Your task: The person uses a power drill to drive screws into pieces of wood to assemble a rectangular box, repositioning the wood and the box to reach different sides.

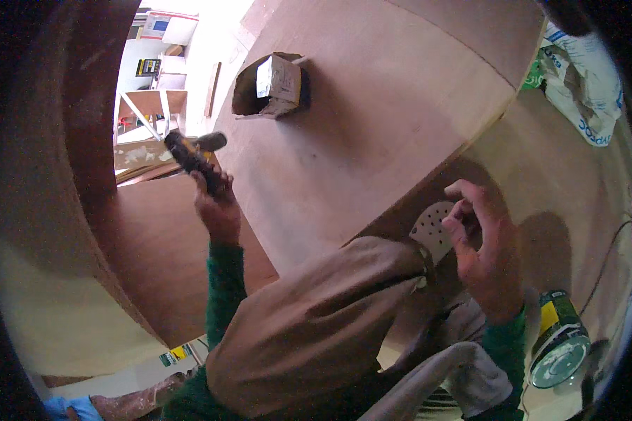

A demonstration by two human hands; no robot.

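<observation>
In my raised left hand (216,200) I grip a dark power tool (198,158) with yellow patches; its exact kind is unclear. My right hand (481,242) is lifted over the right side, its fingers loosely bent and apart, with nothing visible in them. Just beside those fingers is a pale round sanding disc (432,228) with several holes, partly hidden by the hand and by my brown-clothed knee (323,316). Beyond my knee lies a broad wooden panel (358,147).
A torn cardboard box (274,88) stands on the panel. At the far right lies a crumpled white plastic bag (586,84). A tub (560,344) with a yellow label sits at the lower right, near a thin cable (604,263). Tall brown boards (95,140) rise on the left.
</observation>
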